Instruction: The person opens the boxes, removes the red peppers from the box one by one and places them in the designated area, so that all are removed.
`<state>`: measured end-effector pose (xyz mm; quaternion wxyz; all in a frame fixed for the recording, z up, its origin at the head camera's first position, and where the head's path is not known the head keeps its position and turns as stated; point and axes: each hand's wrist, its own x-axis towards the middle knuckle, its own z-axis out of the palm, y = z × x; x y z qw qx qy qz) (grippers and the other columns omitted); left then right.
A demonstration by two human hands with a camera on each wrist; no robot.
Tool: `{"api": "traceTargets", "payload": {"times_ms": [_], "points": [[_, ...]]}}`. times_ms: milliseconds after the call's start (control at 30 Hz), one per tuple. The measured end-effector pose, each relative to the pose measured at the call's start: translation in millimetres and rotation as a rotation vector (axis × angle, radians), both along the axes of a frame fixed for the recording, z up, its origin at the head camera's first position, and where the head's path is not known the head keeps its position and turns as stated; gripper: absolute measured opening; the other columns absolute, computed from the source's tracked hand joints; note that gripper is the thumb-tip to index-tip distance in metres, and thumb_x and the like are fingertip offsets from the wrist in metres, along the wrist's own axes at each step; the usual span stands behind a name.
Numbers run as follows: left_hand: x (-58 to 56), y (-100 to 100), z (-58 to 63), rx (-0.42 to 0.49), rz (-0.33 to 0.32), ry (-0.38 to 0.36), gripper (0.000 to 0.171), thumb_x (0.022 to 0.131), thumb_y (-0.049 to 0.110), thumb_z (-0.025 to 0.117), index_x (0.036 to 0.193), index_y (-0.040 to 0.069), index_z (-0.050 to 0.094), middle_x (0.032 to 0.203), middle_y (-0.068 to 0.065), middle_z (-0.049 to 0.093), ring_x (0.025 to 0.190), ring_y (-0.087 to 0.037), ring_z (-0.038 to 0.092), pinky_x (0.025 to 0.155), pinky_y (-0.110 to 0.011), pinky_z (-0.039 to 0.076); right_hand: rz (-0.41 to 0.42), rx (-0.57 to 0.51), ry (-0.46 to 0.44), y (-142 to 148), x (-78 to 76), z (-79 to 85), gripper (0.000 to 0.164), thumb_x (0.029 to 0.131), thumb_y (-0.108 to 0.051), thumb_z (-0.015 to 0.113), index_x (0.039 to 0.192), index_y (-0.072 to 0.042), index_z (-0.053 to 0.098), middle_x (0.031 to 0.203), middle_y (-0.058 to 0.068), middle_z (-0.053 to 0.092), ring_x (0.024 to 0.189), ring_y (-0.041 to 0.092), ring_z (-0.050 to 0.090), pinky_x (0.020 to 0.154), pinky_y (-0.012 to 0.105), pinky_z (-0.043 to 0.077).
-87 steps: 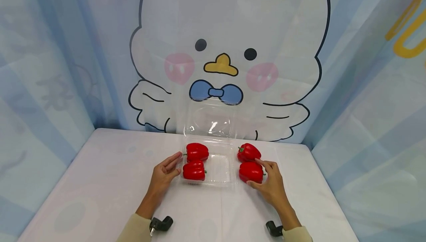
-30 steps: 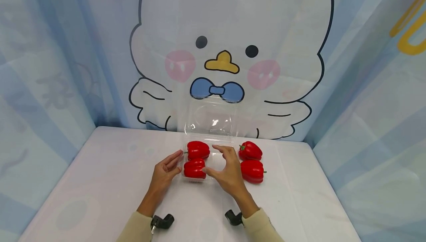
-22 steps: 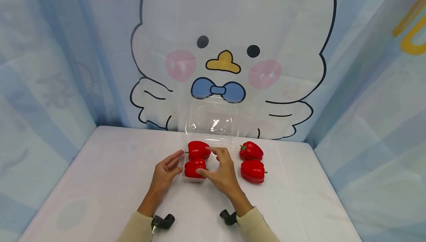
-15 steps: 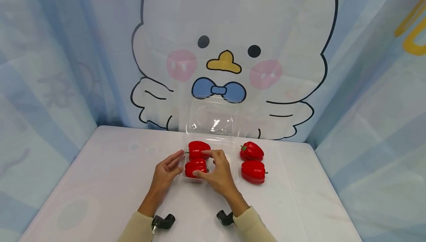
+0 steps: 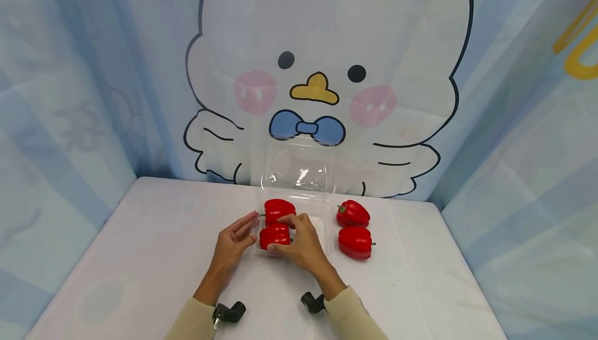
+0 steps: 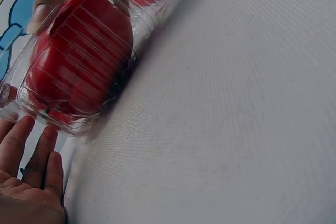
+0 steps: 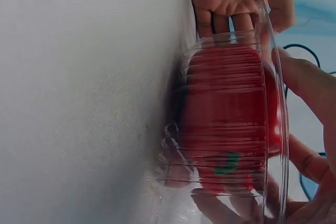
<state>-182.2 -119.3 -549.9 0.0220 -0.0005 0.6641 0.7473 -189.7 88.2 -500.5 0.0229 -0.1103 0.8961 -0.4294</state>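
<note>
Right hand grasped a red pepper inside the clear box

The near pepper lay on its side in the near left corner of the clear box, its stem toward the box's right half. The right hand reached in over the box's near edge, its grip grasping that pepper between thumb and fingers. The far pepper lay just behind it, in the box's far left part.

At the box's left side, the left hand had its fingers extended and was grasping nothing; whether the tips pressed the wall or only rested just beside it could not be told. The box's lid stood raised at the far edge.

To the right of the box, on the table, lay a back pepper and a front pepper, close together. Behind the box hung a cloth printed with a cartoon bird.

The step in hand looked like settling the near pepper into its corner. The next move seemed to call for loosening the right grip and lifting straight up, so the light box would not shift.
</note>
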Motion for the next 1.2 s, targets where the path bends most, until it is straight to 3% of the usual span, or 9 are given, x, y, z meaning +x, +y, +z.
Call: {"api": "traceTargets", "payload": {"times_ms": [400, 533, 767, 967, 1200], "points": [[-0.8, -0.7, -1.7, -0.015, -0.002, 0.006, 0.058, 0.1, -0.004, 0.063, 0.155, 0.013, 0.054, 0.16, -0.006, 0.056, 0.153, -0.022, 0.047, 0.11, -0.014, 0.047, 0.063, -0.018, -0.03, 1.1, -2.7, 1.0, 0.058, 0.083, -0.025, 0.092, 0.132, -0.016, 0.06, 0.127, 0.012, 0.059, 0.122, 0.032, 0.064, 0.103, 0.052, 0.062], [-0.5, -0.6, -1.1, -0.008, -0.008, 0.011, 0.058, 0.1, -0.004, 0.063, 0.155, 0.012, 0.054, 0.16, -0.006, 0.056, 0.153, -0.022, 0.047, 0.11, -0.013, 0.046, 0.056, -0.04, -0.03, 2.7, -3.9, 0.1, 0.057, 0.083, -0.025, 0.092, 0.13, -0.017, 0.061, 0.127, 0.012, 0.059, 0.12, 0.031, 0.064, 0.101, 0.051, 0.062], [-0.4, 0.0, 1.0, -0.012, -0.013, 0.016, 0.057, 0.101, -0.002, 0.064, 0.155, 0.013, 0.054, 0.161, -0.007, 0.055, 0.154, -0.023, 0.047, 0.115, -0.025, 0.045, 0.012, -0.078, -0.051, 4.8, -4.7, -0.5, 0.057, 0.082, -0.027, 0.093, 0.129, -0.02, 0.062, 0.126, 0.01, 0.059, 0.119, 0.028, 0.062, 0.101, 0.05, 0.063], [-0.6, 0.7, 0.1, -0.026, 0.0, 0.006, 0.057, 0.101, -0.001, 0.064, 0.155, 0.015, 0.054, 0.16, -0.005, 0.056, 0.153, -0.023, 0.048, 0.111, -0.018, 0.048, -0.022, -0.105, -0.068, 6.8, -5.8, 0.0, 0.056, 0.081, -0.029, 0.094, 0.128, -0.021, 0.063, 0.127, 0.009, 0.06, 0.12, 0.027, 0.062, 0.098, 0.049, 0.064], [-0.4, 0.0, 0.0, -0.014, -0.003, -0.011, 0.058, 0.101, -0.002, 0.064, 0.155, 0.016, 0.054, 0.16, -0.002, 0.056, 0.152, -0.017, 0.049, 0.112, -0.019, 0.047, -0.022, -0.159, -0.088, 10.9, -6.4, 0.2, 0.055, 0.082, -0.026, 0.093, 0.128, -0.021, 0.063, 0.131, 0.01, 0.06, 0.119, 0.028, 0.062, 0.097, 0.048, 0.064]]}}
